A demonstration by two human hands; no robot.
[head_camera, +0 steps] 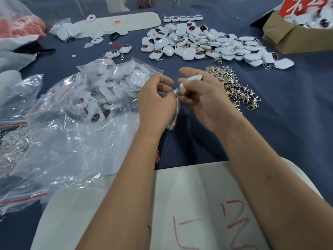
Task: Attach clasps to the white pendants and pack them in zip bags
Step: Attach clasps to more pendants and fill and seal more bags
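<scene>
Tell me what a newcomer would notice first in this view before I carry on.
First, the two hands at centre: the right hand pinches a white pendant while the left hand holds a small clear zip bag between them. Behind them a big heap of white pendants covers the blue table, with a pile of metal clasps just right of the hands. To the left lie clear bags of packed pendants.

Zip bag [174,112] mostly hidden between the hands, cardboard box [295,37] cut off by the right edge, its contents blurred
</scene>
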